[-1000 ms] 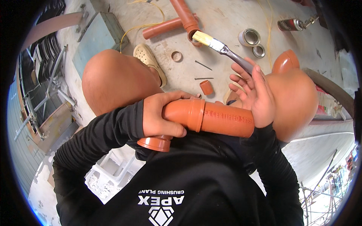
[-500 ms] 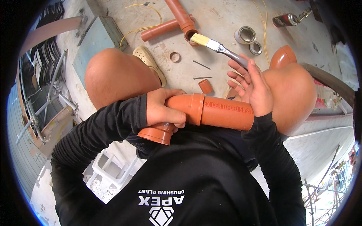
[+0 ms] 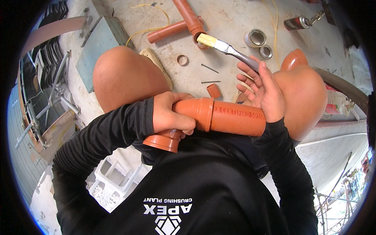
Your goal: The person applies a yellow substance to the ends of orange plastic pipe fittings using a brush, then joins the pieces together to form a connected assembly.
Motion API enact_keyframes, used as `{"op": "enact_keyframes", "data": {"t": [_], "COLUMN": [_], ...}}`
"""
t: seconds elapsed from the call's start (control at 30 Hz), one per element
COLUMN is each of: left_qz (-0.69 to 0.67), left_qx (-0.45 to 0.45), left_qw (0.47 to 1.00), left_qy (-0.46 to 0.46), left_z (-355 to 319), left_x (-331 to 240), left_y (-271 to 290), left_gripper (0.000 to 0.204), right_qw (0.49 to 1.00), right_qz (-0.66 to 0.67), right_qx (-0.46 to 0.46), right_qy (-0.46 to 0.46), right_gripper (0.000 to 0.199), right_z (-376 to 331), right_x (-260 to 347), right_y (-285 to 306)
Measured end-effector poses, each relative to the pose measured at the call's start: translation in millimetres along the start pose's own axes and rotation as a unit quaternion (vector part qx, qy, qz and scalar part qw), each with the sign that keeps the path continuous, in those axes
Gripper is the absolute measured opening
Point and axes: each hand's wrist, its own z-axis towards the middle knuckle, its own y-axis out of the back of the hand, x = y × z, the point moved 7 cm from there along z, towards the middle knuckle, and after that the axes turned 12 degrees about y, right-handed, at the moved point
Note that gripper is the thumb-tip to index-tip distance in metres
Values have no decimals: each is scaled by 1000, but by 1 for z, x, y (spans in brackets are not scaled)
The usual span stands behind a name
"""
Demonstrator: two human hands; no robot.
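An orange plastic pipe [image 3: 238, 117] with an elbow fitting [image 3: 192, 111] on its left end lies across my lap. My left hand [image 3: 172, 116] is wrapped round the elbow, whose flared mouth points down to the left. At the other end of the pipe, the heel of my right hand [image 3: 266, 92] is against or very close to it; which of these I cannot tell. Between thumb and index finger that hand pinches a paintbrush [image 3: 235, 54] with a dark handle, its other fingers loosely spread. The brush's pale bristles point to the upper left, towards the floor pipes.
Joined orange pipes [image 3: 188, 17] lie on the concrete floor ahead. Near them are an open can [image 3: 257, 38], its lid [image 3: 266, 51], a torch canister [image 3: 296, 22], a pipe ring [image 3: 182, 60], a short pipe piece [image 3: 213, 90] and another elbow [image 3: 293, 58]. A white stool [image 3: 113, 176] stands lower left.
My left knee has shifted slightly to the right, covering more of the shoe. Both hands keep their holds, with the pipe and brush almost unmoved.
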Motion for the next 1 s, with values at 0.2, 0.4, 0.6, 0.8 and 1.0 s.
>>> {"op": "enact_keyframes", "data": {"t": [0.2,0.4,0.6,0.8,1.0], "left_qz": [4,15,21,29,29], "left_qx": [0,7,8,6,8], "left_qw": [1000,1000,1000,1000,1000], "left_qy": [5,4,0,2,-1], "left_z": [-2,1,4,5,7], "left_x": [1,1,1,2,2], "left_y": [0,1,2,1,1], "left_gripper": [48,60,62,64,64], "right_qw": [1000,1000,999,999,1000], "right_qz": [3,-2,-13,-9,-7], "right_qx": [7,6,-18,-14,-2], "right_qy": [-2,10,28,29,23], "right_gripper": [50,51,52,52,51], "right_z": [0,0,-1,-3,-3], "right_x": [1,3,5,6,5], "right_y": [-2,-2,0,0,-1]}}
